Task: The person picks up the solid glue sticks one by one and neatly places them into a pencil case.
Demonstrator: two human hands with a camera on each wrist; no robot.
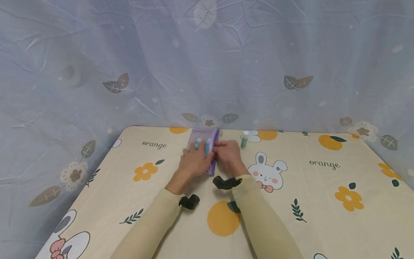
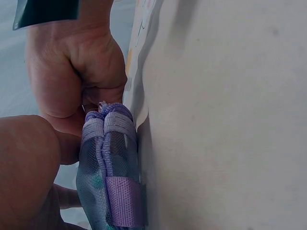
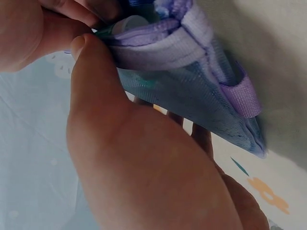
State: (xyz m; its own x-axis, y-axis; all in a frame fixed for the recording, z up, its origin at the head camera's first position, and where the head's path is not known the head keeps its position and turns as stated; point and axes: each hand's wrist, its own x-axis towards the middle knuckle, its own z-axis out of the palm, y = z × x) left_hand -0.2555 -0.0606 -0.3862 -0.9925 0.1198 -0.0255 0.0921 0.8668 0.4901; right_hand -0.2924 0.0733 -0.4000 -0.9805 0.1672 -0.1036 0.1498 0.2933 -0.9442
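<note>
A purple-edged mesh zip pouch (image 1: 211, 141) lies at the far side of the table with its zipped edge toward my right hand. My left hand (image 1: 195, 162) grips it, fingers spread over the mesh and thumb at the rim. Fingers of my right hand (image 1: 229, 154) are curled at the pouch's mouth and pinch its edge; their tips are partly hidden. Inside are small teal sticks (image 1: 197, 144) with pale caps. One white-ended stick (image 3: 132, 23) shows at the mouth in the right wrist view, close to the right fingertips.
A small green stick with a white cap (image 1: 244, 140), like a glue stick, is on the table right of my right hand. The printed tablecloth (image 1: 181, 230) covers the table. A pale patterned curtain (image 1: 207, 64) hangs directly behind its far edge.
</note>
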